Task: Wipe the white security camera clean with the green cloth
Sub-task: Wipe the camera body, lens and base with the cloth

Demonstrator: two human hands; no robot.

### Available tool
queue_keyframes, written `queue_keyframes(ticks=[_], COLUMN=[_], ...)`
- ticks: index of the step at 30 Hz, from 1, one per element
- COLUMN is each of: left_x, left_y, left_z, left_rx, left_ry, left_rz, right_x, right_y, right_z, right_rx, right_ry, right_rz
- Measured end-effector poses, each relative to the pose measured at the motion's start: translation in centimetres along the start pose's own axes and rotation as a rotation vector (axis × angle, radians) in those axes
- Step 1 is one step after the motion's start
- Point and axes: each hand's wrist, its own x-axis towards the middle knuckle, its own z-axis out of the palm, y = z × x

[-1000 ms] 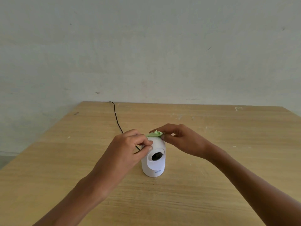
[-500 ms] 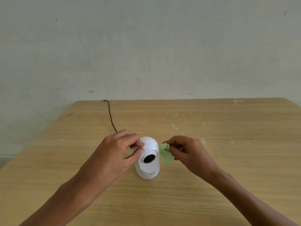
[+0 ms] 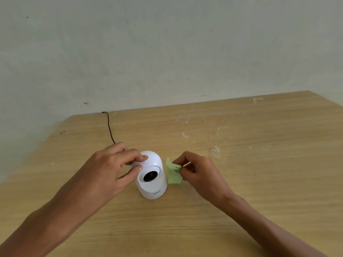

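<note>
Wiping the white camera (image 3: 151, 175): it is held by the left hand (image 3: 109, 168); the green cloth (image 3: 173, 173) is pinched in the right hand (image 3: 197, 173), just beside it. Next, the side likely needs rubbing.

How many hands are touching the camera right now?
1. The left hand grips the camera at its top left side. The right hand pinches the cloth just right of it; whether the cloth touches the camera is unclear.

A pale grey-green plastered wall (image 3: 167, 43) with small dark specks and scuffs rises behind a light wooden table with visible grain (image 3: 259, 164), whose top carries scattered whitish smears; the light is soft and even
</note>
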Motion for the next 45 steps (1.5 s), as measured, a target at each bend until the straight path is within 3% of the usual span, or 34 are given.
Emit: queue_keyframes(ticks=[3,7,12,18,23,29,35,40,45], left_x=[0.2,0.3,0.2,0.3,0.4,0.3,0.3,0.5,0.4], left_y=[0.0,0.0,0.0,-0.2,-0.4,-0.2,-0.1,0.2,0.1], left_z=[0.0,-0.1,-0.2,-0.2,-0.1,-0.1,-0.2,-0.2,-0.3], left_rx=[0.001,0.004,-0.009,0.000,-0.004,-0.014,-0.037,-0.044,-0.046], left_ry=[0.019,0.001,0.000,-0.011,-0.012,-0.004,0.006,-0.005,-0.016], left_rz=[0.001,-0.018,-0.040,-0.056,-0.044,-0.048,-0.055,-0.062,-0.081], right_x=[0.5,0.0,-0.3,-0.3,-1.3,-1.3,-2.0,-1.3,-2.7], right_y=[-0.9,-1.0,0.4,-1.1,-0.2,-0.9,-0.4,-1.2,-1.2], right_z=[-0.1,0.9,0.9,0.7,1.3,1.8,2.2,2.2,3.0], right_rx=[0.080,0.026,-0.067,0.060,-0.022,0.059,-0.068,0.035,-0.030], right_ry=[0.068,-0.039,-0.124,-0.065,-0.173,-0.044,-0.125,0.029,-0.042], right_rz=[-0.039,-0.133,-0.090,-0.120,-0.101,-0.182,-0.180,-0.103,-0.148])
